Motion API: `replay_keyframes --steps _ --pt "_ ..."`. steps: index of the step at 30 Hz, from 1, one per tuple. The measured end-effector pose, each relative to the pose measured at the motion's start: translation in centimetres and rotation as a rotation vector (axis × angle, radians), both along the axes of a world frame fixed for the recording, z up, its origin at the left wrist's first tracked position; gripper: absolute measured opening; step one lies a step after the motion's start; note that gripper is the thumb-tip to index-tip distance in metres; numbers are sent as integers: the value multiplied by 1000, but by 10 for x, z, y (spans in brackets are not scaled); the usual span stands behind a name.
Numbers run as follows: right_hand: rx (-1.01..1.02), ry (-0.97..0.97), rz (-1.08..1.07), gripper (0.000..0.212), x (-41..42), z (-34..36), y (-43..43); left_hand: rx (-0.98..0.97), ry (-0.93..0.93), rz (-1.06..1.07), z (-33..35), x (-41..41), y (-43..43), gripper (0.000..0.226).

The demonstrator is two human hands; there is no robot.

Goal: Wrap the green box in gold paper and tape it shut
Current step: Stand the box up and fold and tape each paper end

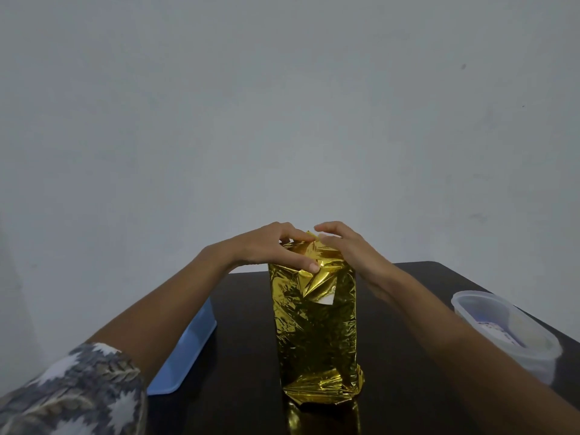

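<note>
A tall box stands upright on the dark table [238, 403], fully covered in crinkled gold paper [314, 334]; no green shows. Its lower end is folded under at the table. At the top, the paper is gathered into loose folds, and a small white patch of the paper's underside [328, 299] shows below them. My left hand [273, 248] rests on the top from the left, its thumb pressing a fold down on the front. My right hand [348, 246] covers the top from the right, fingers curled over the paper's peak. No tape is visible.
A flat blue lid or tray [185, 346] lies on the table to the left, under my left forearm. A translucent plastic tub [508, 331] with things inside sits at the right edge. A plain grey wall rises behind the table.
</note>
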State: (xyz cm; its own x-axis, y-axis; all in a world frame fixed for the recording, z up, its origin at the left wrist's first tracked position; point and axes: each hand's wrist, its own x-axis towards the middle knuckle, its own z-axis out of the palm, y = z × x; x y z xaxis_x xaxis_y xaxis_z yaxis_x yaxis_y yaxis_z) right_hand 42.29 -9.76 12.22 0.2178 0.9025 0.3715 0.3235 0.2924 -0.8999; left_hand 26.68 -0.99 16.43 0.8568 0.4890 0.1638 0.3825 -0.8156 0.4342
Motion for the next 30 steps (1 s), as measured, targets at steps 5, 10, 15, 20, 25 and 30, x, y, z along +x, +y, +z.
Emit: replay_keyframes --steps 5,10,15,20,25,30 --pt "-17 -57 7 20 1 1 1 2 51 -16 0 1 -2 64" --pt "-4 -132 88 25 1 5 -6 -11 72 -4 0 2 2 71" --pt "-27 -100 32 25 0 3 -6 -55 -127 48 -1 -10 4 103" --pt "11 -8 12 17 -4 -1 -6 -117 -240 88 -10 -28 8 57" --pt "14 -19 13 19 -4 -1 -6 -121 -204 51 -12 -31 2 52" --pt "-74 -83 107 34 6 3 -11 -46 -167 41 -13 -26 2 47"
